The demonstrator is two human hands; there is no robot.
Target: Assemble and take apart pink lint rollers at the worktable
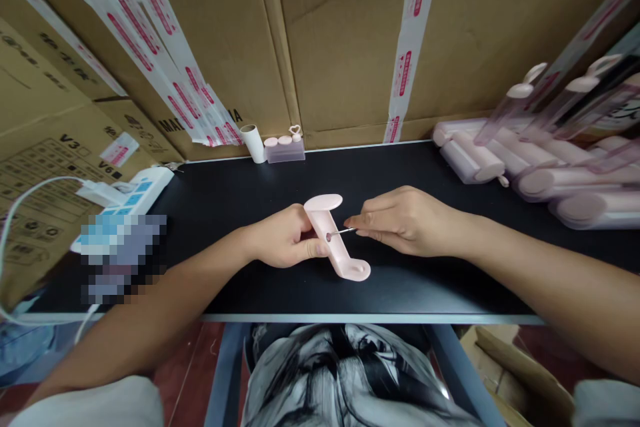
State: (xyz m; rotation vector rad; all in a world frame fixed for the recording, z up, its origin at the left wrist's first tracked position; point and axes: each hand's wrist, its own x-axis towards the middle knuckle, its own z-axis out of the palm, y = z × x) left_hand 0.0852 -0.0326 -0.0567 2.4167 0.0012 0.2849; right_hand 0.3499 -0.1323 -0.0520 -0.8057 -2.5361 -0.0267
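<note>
Above the black table, my left hand grips a pale pink plastic bracket with a flat rounded end at the top and another at the bottom. Its thumb lies along the front of the piece and the other fingers are behind it, partly hidden. In my right hand, fingers pinch a thin metal rod-like tool whose handle is mostly covered. The rod's tip touches or sits at a small dark round spot on the bracket's inner wall.
Pink cylindrical containers are piled at the right. A white tube and a small lilac three-lidded case stand at the back against cardboard. A white power strip with cables lies left. The table's front edge is near my lap.
</note>
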